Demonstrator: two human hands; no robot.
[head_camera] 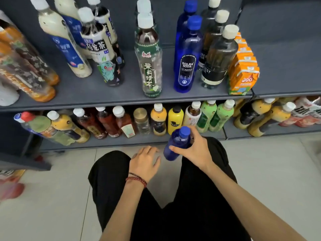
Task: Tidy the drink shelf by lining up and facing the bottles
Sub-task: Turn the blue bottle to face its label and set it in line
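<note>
Asker: Shelving first. What did it carry?

Watcher: The grey upper shelf held upright bottles in rows running front to back, two blue soda bottles among them, with orange juice cartons at the right end. The lower shelf carried a crowded row of smaller bottles.

Asker: And the blue bottle in hand?

Watcher: That blue bottle was off the shelves, tilted above the person's lap, in front of the lower shelf. The right hand gripped its body, thumb on the near side, the other fingers curled round the far side below the blue cap.

Asker: The left hand?

Watcher: The left hand hovered just beside the bottle, not touching, its fingers loosely spread and holding nothing. A red bead bracelet sat on that wrist.
</note>
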